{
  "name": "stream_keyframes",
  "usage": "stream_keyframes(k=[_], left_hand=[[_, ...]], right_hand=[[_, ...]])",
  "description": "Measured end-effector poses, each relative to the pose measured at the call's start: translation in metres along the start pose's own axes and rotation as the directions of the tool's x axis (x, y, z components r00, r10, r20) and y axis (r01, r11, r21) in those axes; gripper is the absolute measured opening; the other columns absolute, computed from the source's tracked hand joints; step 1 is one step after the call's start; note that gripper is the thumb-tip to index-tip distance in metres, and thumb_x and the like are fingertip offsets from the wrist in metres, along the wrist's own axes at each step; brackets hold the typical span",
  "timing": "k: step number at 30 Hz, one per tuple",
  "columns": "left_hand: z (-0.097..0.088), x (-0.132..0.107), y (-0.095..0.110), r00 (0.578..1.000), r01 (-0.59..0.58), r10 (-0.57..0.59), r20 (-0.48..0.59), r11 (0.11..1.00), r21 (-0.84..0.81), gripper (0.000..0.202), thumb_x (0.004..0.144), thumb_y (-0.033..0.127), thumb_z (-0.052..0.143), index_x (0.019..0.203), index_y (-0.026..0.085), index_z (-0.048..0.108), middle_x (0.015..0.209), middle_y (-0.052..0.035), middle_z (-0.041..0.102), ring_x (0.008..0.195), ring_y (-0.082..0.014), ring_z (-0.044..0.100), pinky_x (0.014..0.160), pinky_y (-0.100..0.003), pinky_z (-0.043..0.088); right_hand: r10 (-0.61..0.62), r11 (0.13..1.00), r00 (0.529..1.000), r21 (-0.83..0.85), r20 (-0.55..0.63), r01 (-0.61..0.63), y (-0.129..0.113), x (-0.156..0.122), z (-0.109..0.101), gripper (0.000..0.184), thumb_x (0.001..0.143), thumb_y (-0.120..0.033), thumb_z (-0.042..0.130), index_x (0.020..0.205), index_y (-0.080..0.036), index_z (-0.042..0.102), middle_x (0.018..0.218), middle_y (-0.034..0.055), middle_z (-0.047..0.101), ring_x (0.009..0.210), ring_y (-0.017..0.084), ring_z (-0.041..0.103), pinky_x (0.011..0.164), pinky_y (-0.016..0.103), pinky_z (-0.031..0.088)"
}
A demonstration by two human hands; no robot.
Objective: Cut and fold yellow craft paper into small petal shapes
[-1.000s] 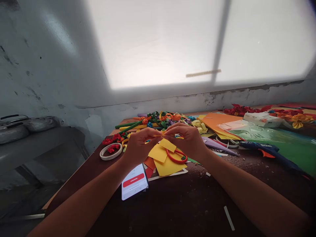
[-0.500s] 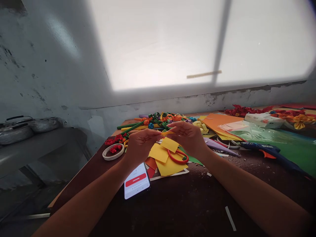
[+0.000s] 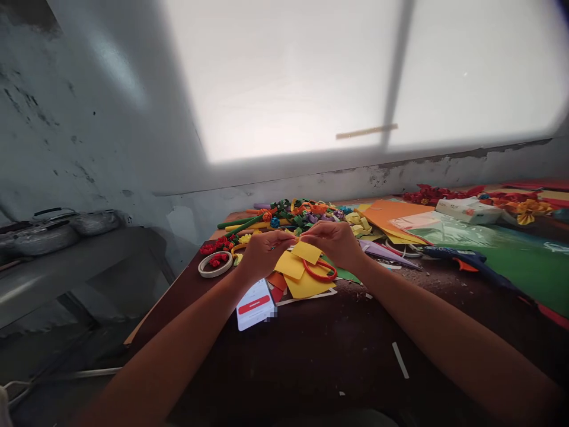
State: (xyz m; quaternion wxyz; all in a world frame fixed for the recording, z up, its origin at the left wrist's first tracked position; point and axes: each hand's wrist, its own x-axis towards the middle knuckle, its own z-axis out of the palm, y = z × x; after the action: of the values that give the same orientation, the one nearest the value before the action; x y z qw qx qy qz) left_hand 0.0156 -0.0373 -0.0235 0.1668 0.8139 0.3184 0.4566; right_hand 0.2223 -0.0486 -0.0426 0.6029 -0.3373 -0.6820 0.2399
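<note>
My left hand (image 3: 265, 254) and my right hand (image 3: 336, 243) meet above the dark table (image 3: 338, 350), fingers pinched together on a small orange paper strip (image 3: 298, 239) held between them. Right below the hands lie yellow paper pieces (image 3: 299, 274) and red-handled scissors (image 3: 320, 272). A phone (image 3: 255, 303) with a lit screen lies under my left wrist.
A tape roll (image 3: 216, 264) with small red paper flowers sits to the left. Rolled paper stems and curls (image 3: 284, 216) pile up behind. Orange and green sheets (image 3: 448, 234), a blue glue gun (image 3: 466, 260) and a tissue pack (image 3: 469, 209) lie to the right. A grey shelf (image 3: 57, 261) stands at far left.
Both hands have stayed pinched on the orange strip. The camera has shifted, so the hands and table items sit slightly further right and appear smaller.
</note>
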Motion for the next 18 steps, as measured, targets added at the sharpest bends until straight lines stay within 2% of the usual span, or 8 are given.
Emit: stream_keyframes(k=[3,7,10,12,14,16,17,18], left_hand=[[0.001,-0.002,-0.001,0.998,-0.069,0.069,0.014,0.995,0.074,0.012,0.089,0.025,0.070,0.090,0.022,0.082,0.087,-0.0041,0.082,0.077,-0.0177,0.076,0.074,-0.026,0.059],[-0.006,-0.001,0.003,0.969,-0.246,0.242,0.047,0.952,0.180,0.014,0.091,0.023,0.067,0.095,0.023,0.081,0.093,-0.0057,0.082,0.083,-0.0189,0.077,0.079,-0.027,0.058],[-0.020,0.001,0.019,0.951,-0.308,0.286,0.117,0.907,0.286,0.017,0.094,0.026,0.064,0.100,0.023,0.080,0.094,-0.0065,0.082,0.084,-0.0206,0.078,0.078,-0.028,0.058],[-0.033,-0.005,0.034,0.945,-0.322,0.279,0.169,0.882,0.344,0.020,0.095,0.025,0.061,0.097,0.023,0.081,0.088,-0.0057,0.082,0.078,-0.0204,0.078,0.073,-0.028,0.057],[-0.047,-0.020,0.047,0.943,-0.332,0.291,0.162,0.867,0.373,0.022,0.094,0.022,0.059,0.091,0.024,0.080,0.085,-0.0049,0.082,0.078,-0.0204,0.077,0.074,-0.028,0.057],[-0.059,-0.042,0.052,0.966,-0.235,0.257,-0.006,0.891,0.388,0.020,0.093,0.022,0.061,0.087,0.026,0.080,0.087,-0.0033,0.082,0.083,-0.0211,0.077,0.081,-0.030,0.057],[-0.065,-0.054,0.049,0.974,-0.123,0.180,-0.139,0.930,0.347,0.015,0.091,0.026,0.066,0.086,0.026,0.080,0.089,-0.0026,0.082,0.084,-0.0213,0.077,0.082,-0.030,0.057],[-0.070,-0.067,0.044,0.960,0.014,0.057,-0.273,0.968,0.251,0.010,0.088,0.031,0.071,0.087,0.026,0.079,0.087,-0.0016,0.081,0.082,-0.0210,0.076,0.080,-0.030,0.058]], right_hand=[[0.075,0.996,0.997,0.052,-0.019,-0.074,0.002,0.000,0.000,0.033,0.071,-0.051,0.087,0.073,-0.018,0.081,0.068,0.0052,0.072,0.062,0.016,0.059,0.057,0.029,0.045],[0.102,0.985,0.994,0.140,-0.034,-0.097,0.001,-0.002,0.000,0.033,0.066,-0.051,0.089,0.075,-0.020,0.083,0.066,0.0049,0.073,0.061,0.018,0.063,0.059,0.031,0.050],[0.098,0.993,0.995,0.073,-0.015,-0.096,-0.009,0.000,-0.004,0.033,0.067,-0.052,0.089,0.075,-0.020,0.083,0.064,0.0051,0.073,0.058,0.018,0.063,0.055,0.031,0.050],[0.004,0.998,0.999,-0.067,0.034,-0.002,-0.022,0.001,-0.007,0.029,0.072,-0.049,0.087,0.074,-0.021,0.082,0.066,0.0054,0.074,0.059,0.018,0.063,0.055,0.030,0.048],[-0.160,0.966,0.981,-0.186,0.110,0.178,-0.043,-0.005,-0.009,0.020,0.078,-0.042,0.085,0.073,-0.023,0.082,0.070,0.0049,0.075,0.062,0.018,0.064,0.059,0.031,0.048],[-0.304,0.918,0.943,-0.223,0.134,0.328,-0.070,-0.020,-0.006,0.011,0.081,-0.034,0.083,0.075,-0.025,0.081,0.071,0.0037,0.074,0.063,0.018,0.064,0.063,0.032,0.049],[-0.333,0.916,0.937,-0.203,0.101,0.347,-0.086,-0.032,-0.003,0.008,0.084,-0.031,0.081,0.077,-0.026,0.081,0.074,0.0034,0.075,0.066,0.018,0.066,0.068,0.032,0.051],[-0.315,0.936,0.945,-0.138,0.085,0.324,-0.101,-0.046,0.001,0.008,0.087,-0.029,0.078,0.079,-0.027,0.080,0.078,0.0035,0.076,0.071,0.019,0.068,0.072,0.032,0.052]])
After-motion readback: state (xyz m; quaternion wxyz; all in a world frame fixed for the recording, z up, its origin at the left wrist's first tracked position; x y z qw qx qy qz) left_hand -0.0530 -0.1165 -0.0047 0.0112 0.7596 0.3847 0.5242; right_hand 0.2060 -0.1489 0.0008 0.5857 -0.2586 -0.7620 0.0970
